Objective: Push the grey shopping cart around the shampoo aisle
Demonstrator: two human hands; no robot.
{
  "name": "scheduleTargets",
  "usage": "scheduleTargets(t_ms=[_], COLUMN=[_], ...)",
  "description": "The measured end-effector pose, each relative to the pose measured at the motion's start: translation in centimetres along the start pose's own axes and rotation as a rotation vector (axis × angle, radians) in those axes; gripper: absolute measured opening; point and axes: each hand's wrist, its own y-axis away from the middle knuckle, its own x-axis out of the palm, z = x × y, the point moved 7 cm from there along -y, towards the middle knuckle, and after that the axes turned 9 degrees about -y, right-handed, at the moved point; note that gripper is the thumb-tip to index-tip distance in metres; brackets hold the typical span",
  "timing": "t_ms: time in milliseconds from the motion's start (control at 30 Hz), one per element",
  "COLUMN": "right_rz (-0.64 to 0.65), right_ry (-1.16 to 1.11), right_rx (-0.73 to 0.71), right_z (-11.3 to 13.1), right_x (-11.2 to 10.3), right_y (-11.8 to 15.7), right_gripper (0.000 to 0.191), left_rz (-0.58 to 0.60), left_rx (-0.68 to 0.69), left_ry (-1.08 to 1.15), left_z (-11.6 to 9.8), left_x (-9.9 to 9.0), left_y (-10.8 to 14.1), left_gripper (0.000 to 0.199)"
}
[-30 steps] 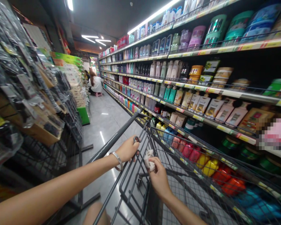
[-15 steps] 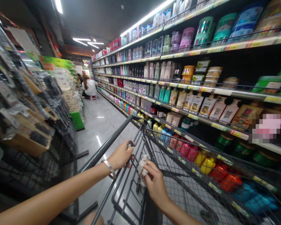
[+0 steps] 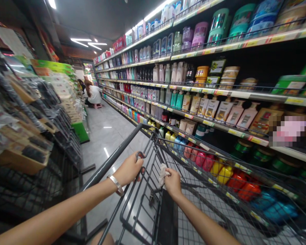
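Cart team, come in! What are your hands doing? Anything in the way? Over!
Left hand gripping dark-grey metal wire shopping cart. Right hand pinching crumpled white cloth. Nothing visibly blocking either hand; person in white top farther down aisle.

Strip lights [image 3: 81, 39], floor [image 3: 95, 139] glare, blurred left edge

The bare left forearm [image 3: 58, 211] is slanting up from the lower left, the left wrist [image 3: 119, 178] lying nearly straight. The left hand [image 3: 129, 166] is showing its back, fingers curling under in a grip. The right forearm [image 3: 201, 217] is slanting in from the lower right, the right hand [image 3: 172, 182] pinching with bent fingers. Probably a knee [image 3: 103, 239] is showing at the bottom edge.
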Motion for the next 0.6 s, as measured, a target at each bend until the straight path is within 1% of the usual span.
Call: scheduleTargets(t_ms=[167,200,267,333,400,467,567,600], right_rz=[-0.107,-0.114,-0.108,-0.089,-0.061,-0.029,0.008,0.021], right_ry=[0.035,0.035,0.028,0.009,-0.023,-0.061,-0.109,-0.112], right_rx=[0.047,0.056,0.081,0.104,0.112,0.096,0.024,-0.021], right_z=[-1.7,-1.9,-1.9,-1.2,0.4,2.7,6.7,8.0], right_x=[-0.9,-1.0,-0.8,-0.3,0.6,1.8,3.1,3.4], right_y=[1.4,1.7,1.8,1.6,1.1,0.5,0.1,0.2], right_gripper=[0.043,0.043,0.034,0.026,0.023,0.023,0.031,0.032], left_rz=[-0.021,-0.024,-0.027,-0.025,-0.017,-0.012,-0.009,-0.007], left_rx=[0.024,0.027,0.033,0.036,0.035,0.036,0.039,0.039], left_ry=[-0.007,-0.008,-0.009,-0.01,-0.011,-0.012,-0.015,-0.016], left_z=[-0.1,-0.2,-0.3,-0.4,-0.5,-0.5,-0.6,-0.7], left_x=[-0.1,-0.2,-0.2,-0.2,-0.1,-0.1,-0.2,-0.2], left_y=[-0.3,-0.3,-0.3,-0.2,-0.1,-0.1,-0.1,-0.1], left_gripper=[0.026,0.026,0.026,0.027,0.027,0.026,0.025,0.025])
